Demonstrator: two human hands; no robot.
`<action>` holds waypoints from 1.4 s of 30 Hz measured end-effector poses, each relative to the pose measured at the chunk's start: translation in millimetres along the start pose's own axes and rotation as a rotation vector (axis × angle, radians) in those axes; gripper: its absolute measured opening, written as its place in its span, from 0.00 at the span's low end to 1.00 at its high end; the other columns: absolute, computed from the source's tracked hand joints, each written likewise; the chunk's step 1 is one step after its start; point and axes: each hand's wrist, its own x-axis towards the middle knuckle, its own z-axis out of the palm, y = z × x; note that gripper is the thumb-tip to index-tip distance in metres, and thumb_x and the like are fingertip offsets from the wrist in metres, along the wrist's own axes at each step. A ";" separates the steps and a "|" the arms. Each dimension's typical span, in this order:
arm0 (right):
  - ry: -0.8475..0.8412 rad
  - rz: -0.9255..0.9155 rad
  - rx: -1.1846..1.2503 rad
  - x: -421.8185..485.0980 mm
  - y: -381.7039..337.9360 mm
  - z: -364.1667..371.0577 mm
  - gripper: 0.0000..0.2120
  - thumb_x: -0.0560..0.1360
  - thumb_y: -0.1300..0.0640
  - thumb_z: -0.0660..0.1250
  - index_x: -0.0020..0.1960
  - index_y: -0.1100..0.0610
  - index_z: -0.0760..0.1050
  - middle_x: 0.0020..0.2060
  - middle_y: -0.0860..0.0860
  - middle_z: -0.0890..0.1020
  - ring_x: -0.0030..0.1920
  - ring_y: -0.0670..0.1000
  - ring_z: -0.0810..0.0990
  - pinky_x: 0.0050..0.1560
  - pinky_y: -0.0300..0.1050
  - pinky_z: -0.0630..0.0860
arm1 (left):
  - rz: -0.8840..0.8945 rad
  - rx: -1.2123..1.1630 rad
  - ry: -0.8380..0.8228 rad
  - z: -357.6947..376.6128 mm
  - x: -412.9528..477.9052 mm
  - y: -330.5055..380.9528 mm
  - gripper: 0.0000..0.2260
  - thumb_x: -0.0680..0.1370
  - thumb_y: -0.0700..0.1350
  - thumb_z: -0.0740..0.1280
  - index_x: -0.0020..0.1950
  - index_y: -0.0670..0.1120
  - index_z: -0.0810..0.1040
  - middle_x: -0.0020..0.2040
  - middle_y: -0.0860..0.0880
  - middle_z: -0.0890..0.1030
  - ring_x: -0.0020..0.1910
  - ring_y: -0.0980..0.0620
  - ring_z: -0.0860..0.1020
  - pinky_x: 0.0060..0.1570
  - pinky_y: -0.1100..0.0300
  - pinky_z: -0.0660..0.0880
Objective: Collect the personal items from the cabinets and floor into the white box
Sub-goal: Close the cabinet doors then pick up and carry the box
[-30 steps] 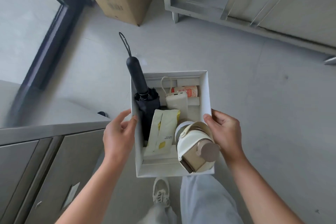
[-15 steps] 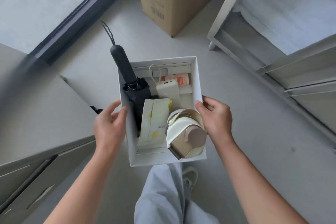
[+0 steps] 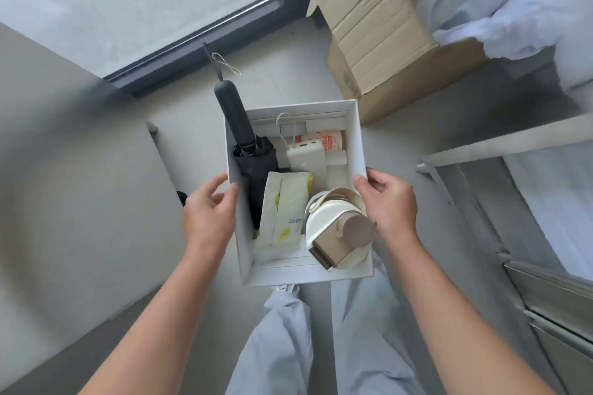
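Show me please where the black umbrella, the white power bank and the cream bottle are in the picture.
black umbrella (image 3: 236,119): head view, on its handle above the box rim.
white power bank (image 3: 306,157): head view, on its flat top face.
cream bottle (image 3: 327,228): head view, on its cream lid.

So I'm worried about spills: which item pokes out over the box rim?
The black umbrella; its handle juts past the white box rim, unlike everything else inside.

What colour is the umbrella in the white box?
Black, handle and canopy alike: the umbrella shows clearly in the head view.
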 end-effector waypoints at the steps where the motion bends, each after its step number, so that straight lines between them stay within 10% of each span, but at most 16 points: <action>1: -0.030 -0.013 -0.010 14.0 -7.0 6.2 0.13 0.76 0.50 0.71 0.58 0.52 0.85 0.50 0.44 0.88 0.52 0.43 0.85 0.55 0.43 0.78 | -0.014 -0.017 0.032 1.0 8.4 3.5 0.16 0.75 0.56 0.69 0.62 0.58 0.79 0.35 0.52 0.79 0.30 0.50 0.74 0.45 0.40 0.79; 5: -0.108 -0.084 -0.060 67.9 -31.8 35.9 0.13 0.75 0.49 0.71 0.57 0.52 0.86 0.47 0.44 0.88 0.50 0.42 0.84 0.56 0.44 0.78 | -0.052 -0.063 0.124 10.9 40.6 8.8 0.16 0.76 0.54 0.69 0.64 0.55 0.79 0.38 0.52 0.80 0.37 0.48 0.78 0.50 0.42 0.80; 9: -0.203 -0.134 -0.164 106.0 -49.3 65.1 0.14 0.75 0.51 0.69 0.32 0.52 0.74 0.22 0.40 0.72 0.28 0.42 0.70 0.36 0.43 0.66 | -0.124 -0.131 0.221 17.5 57.3 -1.6 0.19 0.74 0.57 0.68 0.64 0.56 0.79 0.44 0.45 0.83 0.44 0.41 0.82 0.50 0.42 0.80; 18: -0.261 -0.118 -0.148 180.6 -74.3 143.5 0.06 0.76 0.53 0.72 0.41 0.53 0.82 0.31 0.37 0.81 0.33 0.35 0.75 0.42 0.35 0.73 | -0.200 -0.136 0.222 23.3 171.5 -4.1 0.17 0.75 0.56 0.69 0.64 0.55 0.80 0.38 0.57 0.80 0.40 0.47 0.81 0.52 0.46 0.79; 25: -0.244 -0.062 -0.136 235.7 -89.1 215.5 0.23 0.76 0.56 0.71 0.28 0.45 0.63 0.18 0.37 0.67 0.23 0.39 0.68 0.31 0.34 0.62 | -0.198 -0.067 0.183 28.6 259.6 0.1 0.15 0.78 0.52 0.67 0.65 0.53 0.79 0.38 0.58 0.80 0.43 0.49 0.82 0.52 0.55 0.77; 33: -0.260 -0.032 -0.169 293.0 -72.1 281.4 0.10 0.74 0.49 0.71 0.43 0.56 0.82 0.39 0.42 0.86 0.36 0.44 0.77 0.47 0.44 0.76 | -0.267 -0.070 0.155 49.4 340.3 -32.8 0.16 0.77 0.53 0.67 0.65 0.55 0.79 0.38 0.55 0.81 0.41 0.44 0.82 0.52 0.45 0.79; 42: -0.317 -0.056 -0.269 359.5 -32.7 366.8 0.24 0.76 0.54 0.69 0.23 0.40 0.71 0.19 0.39 0.69 0.27 0.43 0.66 0.35 0.43 0.63 | -0.314 -0.058 0.168 94.3 430.7 -94.8 0.17 0.76 0.55 0.66 0.65 0.57 0.78 0.40 0.56 0.82 0.42 0.45 0.82 0.53 0.48 0.79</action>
